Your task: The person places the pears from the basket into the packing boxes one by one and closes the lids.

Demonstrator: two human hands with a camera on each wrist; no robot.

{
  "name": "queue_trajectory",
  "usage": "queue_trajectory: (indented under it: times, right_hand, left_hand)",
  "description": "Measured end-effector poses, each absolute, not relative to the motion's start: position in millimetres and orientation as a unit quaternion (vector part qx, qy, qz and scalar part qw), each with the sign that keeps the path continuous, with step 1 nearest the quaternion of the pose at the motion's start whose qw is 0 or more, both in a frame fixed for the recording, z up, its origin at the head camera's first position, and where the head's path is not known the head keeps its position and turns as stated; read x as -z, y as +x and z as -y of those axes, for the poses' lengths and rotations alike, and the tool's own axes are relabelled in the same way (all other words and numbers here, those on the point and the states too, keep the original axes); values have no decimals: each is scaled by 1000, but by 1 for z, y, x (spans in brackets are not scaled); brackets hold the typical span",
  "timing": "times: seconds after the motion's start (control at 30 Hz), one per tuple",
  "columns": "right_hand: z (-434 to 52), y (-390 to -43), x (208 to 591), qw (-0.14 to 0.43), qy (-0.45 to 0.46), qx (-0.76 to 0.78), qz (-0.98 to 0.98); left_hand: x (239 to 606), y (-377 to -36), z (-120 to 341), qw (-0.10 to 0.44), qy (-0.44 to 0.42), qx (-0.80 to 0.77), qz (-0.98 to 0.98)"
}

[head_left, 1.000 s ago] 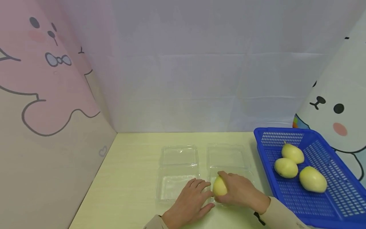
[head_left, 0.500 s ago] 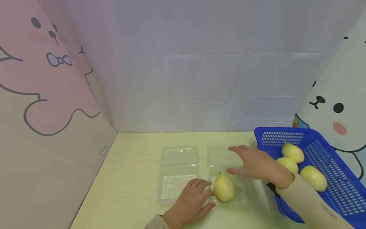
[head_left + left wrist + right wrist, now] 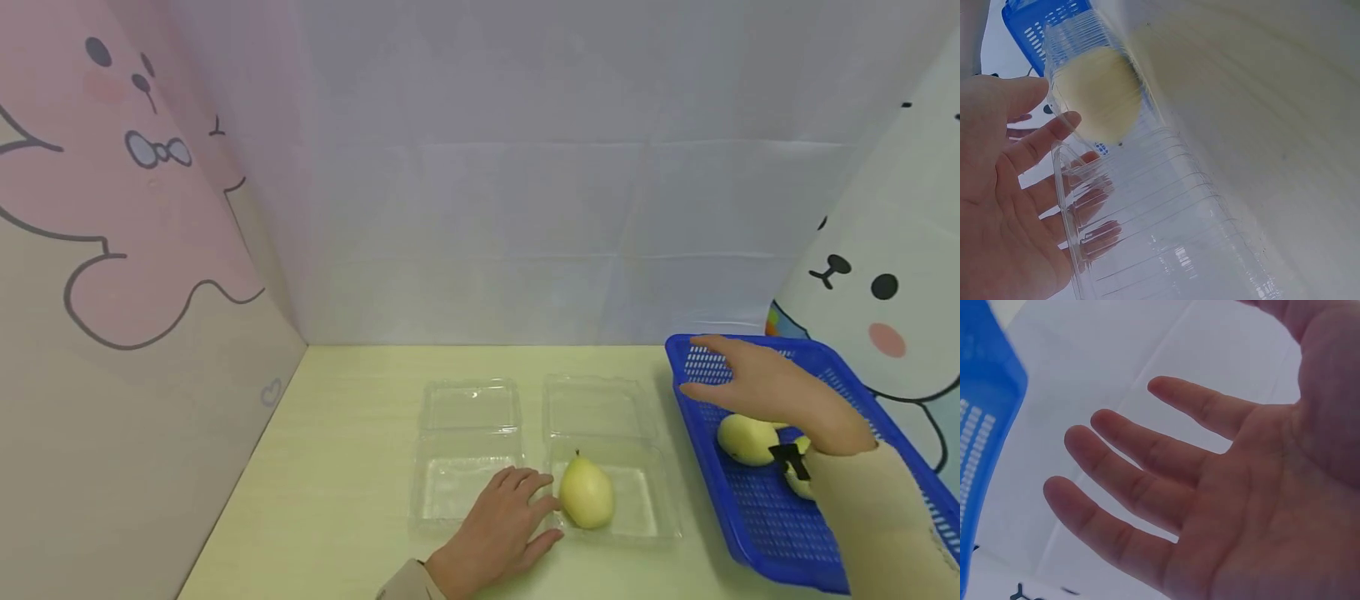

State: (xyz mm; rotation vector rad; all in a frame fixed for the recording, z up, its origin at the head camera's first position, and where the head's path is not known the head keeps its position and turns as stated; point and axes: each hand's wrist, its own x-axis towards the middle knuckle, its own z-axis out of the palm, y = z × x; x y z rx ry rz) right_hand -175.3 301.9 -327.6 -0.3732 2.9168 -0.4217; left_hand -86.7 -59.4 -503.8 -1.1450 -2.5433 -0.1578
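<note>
Pear [image 3: 587,493], stem pointing away from the person, lies in a clear plastic container [image 3: 641,492] just left of a blue basket [image 3: 787,525] on a pale table [image 3: 337,467]. The fruit sits in the container's near half, on the side farther from the basket. A second clear container [image 3: 465,492], likewise unfolded into two halves, stands farther left of the basket.

The person's right hand [image 3: 765,387] hangs over the basket, its fingers spread and its thumb well apart from them. Below it, more pears [image 3: 748,439] lie inside the basket, partly hidden by the hand and by a black strap [image 3: 791,461] at the wrist. Well left of the basket, the left hand [image 3: 504,527] lies by the gap between the two containers, near the pear, its fingers spread and slightly bent; whether the fingertips touch plastic or fruit cannot be told.

Behind the basket hangs a pale, creased cloth [image 3: 480,208]. A white cartoon figure [image 3: 911,300] is to the basket's right; far to its left is a pink cartoon figure [image 3: 112,192] wearing a bow tie [image 3: 159,151].
</note>
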Motion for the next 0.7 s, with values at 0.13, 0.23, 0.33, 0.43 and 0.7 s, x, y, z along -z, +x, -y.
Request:
queue_trajectory:
  times: [0.13, 0.23, 0.33, 0.43, 0.7]
  right_hand:
    - [-323, -181, 335, 94, -99, 135, -981]
    - [-333, -188, 346, 104, -87, 131, -982]
    - [-344, -193, 359, 114, -80, 127, -982]
    - [-356, -195, 374, 128, -73, 130, -981]
    - [-374, -200, 411, 163, -62, 130, -976]
  left_hand:
    - [505, -88, 60, 176, -405, 53, 896]
    - [505, -88, 60, 173, -403, 53, 897]
    - [504, -88, 59, 168, -404, 62, 897]
    - [503, -87, 58, 165, -406, 71, 896]
    - [505, -85, 56, 161, -404, 71, 898]
